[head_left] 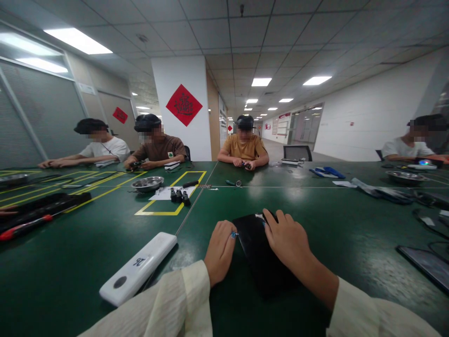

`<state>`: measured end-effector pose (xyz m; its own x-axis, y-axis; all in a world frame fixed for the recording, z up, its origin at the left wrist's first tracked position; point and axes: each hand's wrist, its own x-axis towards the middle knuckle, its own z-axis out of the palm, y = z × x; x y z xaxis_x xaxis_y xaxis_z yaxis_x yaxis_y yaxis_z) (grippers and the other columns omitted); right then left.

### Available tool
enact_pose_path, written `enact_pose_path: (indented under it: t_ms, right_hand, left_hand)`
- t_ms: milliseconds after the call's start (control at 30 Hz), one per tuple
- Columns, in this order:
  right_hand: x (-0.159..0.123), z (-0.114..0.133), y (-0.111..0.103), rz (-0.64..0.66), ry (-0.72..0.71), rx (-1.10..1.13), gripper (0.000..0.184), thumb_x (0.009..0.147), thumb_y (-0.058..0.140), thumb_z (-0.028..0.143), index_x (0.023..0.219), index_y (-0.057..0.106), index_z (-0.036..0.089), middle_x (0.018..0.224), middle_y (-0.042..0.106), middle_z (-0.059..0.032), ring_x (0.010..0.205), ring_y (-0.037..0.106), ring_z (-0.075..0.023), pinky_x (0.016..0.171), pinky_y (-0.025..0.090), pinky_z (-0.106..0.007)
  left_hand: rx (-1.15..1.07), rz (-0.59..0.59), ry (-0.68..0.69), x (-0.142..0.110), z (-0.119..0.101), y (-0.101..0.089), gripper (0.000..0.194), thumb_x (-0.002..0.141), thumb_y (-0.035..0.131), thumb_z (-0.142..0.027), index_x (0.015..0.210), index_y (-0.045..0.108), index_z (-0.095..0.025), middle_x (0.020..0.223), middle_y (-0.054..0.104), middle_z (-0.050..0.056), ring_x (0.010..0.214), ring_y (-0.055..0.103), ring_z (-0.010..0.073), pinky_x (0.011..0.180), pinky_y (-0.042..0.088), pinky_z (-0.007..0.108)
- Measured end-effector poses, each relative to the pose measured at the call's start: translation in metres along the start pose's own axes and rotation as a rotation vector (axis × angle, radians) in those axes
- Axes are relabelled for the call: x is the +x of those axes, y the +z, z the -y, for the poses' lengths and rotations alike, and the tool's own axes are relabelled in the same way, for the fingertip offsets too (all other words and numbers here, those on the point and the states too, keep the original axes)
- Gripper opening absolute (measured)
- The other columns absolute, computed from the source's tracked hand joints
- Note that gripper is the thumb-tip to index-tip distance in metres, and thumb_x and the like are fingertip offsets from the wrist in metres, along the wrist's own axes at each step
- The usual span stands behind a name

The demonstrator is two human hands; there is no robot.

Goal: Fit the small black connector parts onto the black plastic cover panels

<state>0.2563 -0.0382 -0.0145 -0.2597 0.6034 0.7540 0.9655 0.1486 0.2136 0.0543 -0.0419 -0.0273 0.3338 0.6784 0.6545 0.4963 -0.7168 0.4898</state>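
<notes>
A flat black rectangular object (264,262), like a thin pouch or folder, lies on the green table (196,299) in front of me. My right hand (289,238) lies over its far right part with the fingers bent around the far edge, holding it. A small whitish and blue patch shows by those fingertips. At the object's left edge, my left hand (220,248) is closed in a pinch on a small shiny blue piece (234,234). Its exact kind is too small to make out.
Left of me lies a white power bank-like device (140,267). Farther out are a metal bowl (148,183), black cylindrical parts (180,196), pliers (234,184) and blue gloves (327,172). A dark tablet-like slab (426,269) lies right. Several people sit around the table.
</notes>
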Motion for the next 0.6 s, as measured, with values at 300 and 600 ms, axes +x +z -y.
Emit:
enact_pose_path:
  t_ms: [300,600]
  right_hand:
    - [0.013,-0.022,-0.004,0.479,0.199,0.192,0.044,0.096,0.026,0.024,0.134,0.046,0.019,0.087,0.069,-0.0111,0.075,0.067,-0.0216,0.059,0.043,-0.027]
    - [0.015,-0.059,0.014,0.384,0.529,0.645,0.043,0.091,0.027,0.03,0.117,0.059,0.019,0.081,0.069,-0.0078,0.072,0.065,-0.0213,0.064,0.045,-0.03]
  left_hand:
    - [0.036,-0.106,-0.076,0.001,0.004,-0.001,0.027,0.096,0.02,-0.027,0.083,0.043,-0.021,0.082,0.045,0.002,0.079,0.041,0.0169,0.075,0.039,0.034]
    - [0.034,-0.094,-0.067,0.001,0.014,0.0,0.028,0.096,0.019,-0.028,0.085,0.043,-0.021,0.083,0.046,0.003,0.079,0.042,0.0174,0.074,0.04,0.035]
